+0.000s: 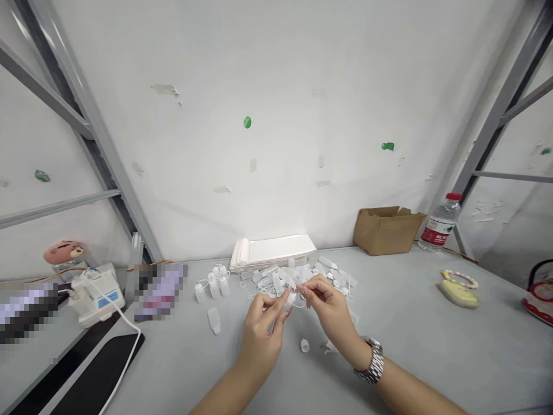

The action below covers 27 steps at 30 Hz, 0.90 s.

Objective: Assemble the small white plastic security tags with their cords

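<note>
At the lower centre of the frame, the left hand point(264, 329) pinches a small white bottle point(290, 300). Beside its top, the right hand point(327, 304) has fingertips pressed together. Loose white pieces point(276, 279) lie heaped behind on the worktop point(401, 328).

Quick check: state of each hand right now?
Left hand: closed, holding a small white bottle.
Right hand: closed in a pinch beside the bottle; whether it grips anything cannot be told.

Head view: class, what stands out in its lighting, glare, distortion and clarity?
Head view, lighting: soft on the wall; head view, glare: glints on the watch; head view, distortion: metal posts splay outward, probably wide-angle stretch; head view, clarity: blocky pixels mask the purple item, the held bottle lacks contrast.
</note>
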### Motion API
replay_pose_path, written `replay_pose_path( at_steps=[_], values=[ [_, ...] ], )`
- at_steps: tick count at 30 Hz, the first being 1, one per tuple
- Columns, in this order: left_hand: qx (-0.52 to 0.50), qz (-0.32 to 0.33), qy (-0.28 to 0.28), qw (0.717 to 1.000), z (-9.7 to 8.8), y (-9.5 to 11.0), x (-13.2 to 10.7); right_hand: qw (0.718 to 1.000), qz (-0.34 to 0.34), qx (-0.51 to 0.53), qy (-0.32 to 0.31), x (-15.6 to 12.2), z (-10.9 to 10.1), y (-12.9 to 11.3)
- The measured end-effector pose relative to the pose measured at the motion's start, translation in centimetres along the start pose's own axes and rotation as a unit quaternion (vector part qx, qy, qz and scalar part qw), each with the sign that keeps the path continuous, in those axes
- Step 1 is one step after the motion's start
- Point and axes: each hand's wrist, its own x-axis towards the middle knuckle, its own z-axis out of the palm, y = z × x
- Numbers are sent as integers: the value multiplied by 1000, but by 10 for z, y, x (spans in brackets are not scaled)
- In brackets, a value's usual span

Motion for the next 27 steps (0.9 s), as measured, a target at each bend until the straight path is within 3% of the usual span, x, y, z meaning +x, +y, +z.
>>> replay_pose_path(
  at_steps=[7,13,16,20,27],
  values=[
    [-12,-17,-11,1000,1,-3,-1,1000,-4,-7,-11,0,1,4],
    [-51,-182,-37,981,2,0,6,998,54,43,-2,5,-3,-3],
    [-78,-223,-47,971,3,-1,6,989,98,106,28,9,-6,-4],
    [-114,-240,-25,964,3,-8,7,981,128,142,34,11,-7,-4],
    [-144,-285,8,947,-3,-11,15,987,122,99,15,7,-4,-7]
  ],
)
